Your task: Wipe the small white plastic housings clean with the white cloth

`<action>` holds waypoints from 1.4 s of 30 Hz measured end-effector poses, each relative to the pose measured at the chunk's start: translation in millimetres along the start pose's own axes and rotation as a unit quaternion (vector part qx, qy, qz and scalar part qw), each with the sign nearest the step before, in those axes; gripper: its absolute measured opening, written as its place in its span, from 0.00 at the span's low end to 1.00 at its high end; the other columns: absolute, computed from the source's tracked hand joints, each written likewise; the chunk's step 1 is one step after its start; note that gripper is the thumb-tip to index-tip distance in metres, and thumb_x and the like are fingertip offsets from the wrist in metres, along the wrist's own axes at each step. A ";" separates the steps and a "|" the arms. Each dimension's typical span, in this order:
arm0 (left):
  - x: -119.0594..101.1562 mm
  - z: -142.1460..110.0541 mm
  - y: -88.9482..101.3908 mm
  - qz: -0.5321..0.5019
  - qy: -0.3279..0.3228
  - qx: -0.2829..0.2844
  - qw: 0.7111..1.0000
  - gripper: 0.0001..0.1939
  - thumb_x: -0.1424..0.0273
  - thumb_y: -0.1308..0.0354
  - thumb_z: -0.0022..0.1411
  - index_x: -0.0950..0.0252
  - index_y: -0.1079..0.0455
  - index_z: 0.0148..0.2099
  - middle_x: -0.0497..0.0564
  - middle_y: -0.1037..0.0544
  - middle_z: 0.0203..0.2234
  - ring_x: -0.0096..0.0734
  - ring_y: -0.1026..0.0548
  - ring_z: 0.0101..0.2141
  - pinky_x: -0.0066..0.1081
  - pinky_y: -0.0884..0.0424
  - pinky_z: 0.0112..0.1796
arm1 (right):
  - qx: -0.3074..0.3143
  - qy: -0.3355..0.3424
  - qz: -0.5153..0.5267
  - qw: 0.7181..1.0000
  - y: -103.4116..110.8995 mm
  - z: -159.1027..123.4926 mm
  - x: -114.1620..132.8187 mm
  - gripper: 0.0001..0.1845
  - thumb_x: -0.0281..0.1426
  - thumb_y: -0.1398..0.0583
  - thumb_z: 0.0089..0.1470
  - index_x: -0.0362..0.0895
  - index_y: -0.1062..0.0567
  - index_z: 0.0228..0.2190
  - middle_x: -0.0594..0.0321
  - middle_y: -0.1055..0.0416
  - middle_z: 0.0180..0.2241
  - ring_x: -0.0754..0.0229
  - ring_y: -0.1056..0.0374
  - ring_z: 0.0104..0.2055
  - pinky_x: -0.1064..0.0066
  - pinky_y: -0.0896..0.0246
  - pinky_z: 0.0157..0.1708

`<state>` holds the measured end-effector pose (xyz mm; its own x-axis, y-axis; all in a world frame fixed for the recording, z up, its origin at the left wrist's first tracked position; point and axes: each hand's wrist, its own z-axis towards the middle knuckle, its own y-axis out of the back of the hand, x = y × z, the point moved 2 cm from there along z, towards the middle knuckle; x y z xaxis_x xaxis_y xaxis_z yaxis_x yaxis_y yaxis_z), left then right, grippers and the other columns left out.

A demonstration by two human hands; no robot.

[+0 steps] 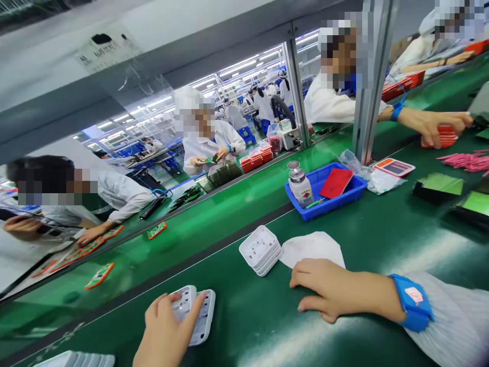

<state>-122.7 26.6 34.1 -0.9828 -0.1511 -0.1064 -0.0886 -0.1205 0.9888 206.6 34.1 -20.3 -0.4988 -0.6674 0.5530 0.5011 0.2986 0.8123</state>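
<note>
in the head view, the left hand (162, 334) is at a pair of white covers (206, 321) on the green counter (248, 326), one overlapping the other. its fingers (160, 305) are clamped on them, thumb at the right, the rest at the left; whether the covers are lifted at all, i cannot tell. the right hand (336, 291) holds nothing visible, its fingers (303, 275) a little apart, low over the counter just by a white sheet (311, 247). beyond that hand is a neat stack of similar covers (261, 250), and more pieces (87, 360) lie at the lower left edge.

the step in hand looks like handling the covers by the pair. the next move, i judge, calls for a light, even hold so the overlapped two don't slide apart, with the right hand free to help.
</note>
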 end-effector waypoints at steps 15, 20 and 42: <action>-21.3 -9.4 -1.9 0.005 0.116 0.089 0.989 0.30 0.45 0.54 0.52 0.59 0.39 0.49 0.55 0.33 0.52 0.49 0.28 0.46 0.44 0.32 0.40 | 0.025 -0.016 -0.003 1.000 8.6 0.0 8.1 0.14 0.29 0.37 0.49 0.40 0.28 0.39 0.57 0.32 0.37 0.55 0.35 0.37 0.69 0.40 0.34; -19.9 -8.7 -7.8 0.029 0.111 0.092 0.989 0.27 0.50 0.54 0.55 0.63 0.41 0.51 0.58 0.33 0.50 0.47 0.27 0.42 0.43 0.31 0.37 | 0.013 -0.011 0.009 1.000 5.4 -1.4 5.2 0.12 0.30 0.39 0.51 0.41 0.28 0.40 0.57 0.32 0.37 0.56 0.35 0.37 0.69 0.40 0.34; -37.4 -11.4 -9.3 -0.090 -0.088 -0.304 0.944 0.29 0.58 0.46 0.59 0.71 0.42 0.57 0.67 0.50 0.60 0.52 0.42 0.58 0.47 0.42 0.56 | 0.007 0.003 0.010 1.000 -1.1 -2.5 0.6 0.11 0.30 0.39 0.50 0.42 0.28 0.38 0.57 0.32 0.38 0.55 0.35 0.37 0.67 0.39 0.35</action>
<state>-83.3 22.2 27.7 -0.9772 0.0840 -0.1952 -0.1997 -0.6772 0.7082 207.5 31.7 -21.3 -0.4846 -0.6652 0.5680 0.5003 0.3219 0.8038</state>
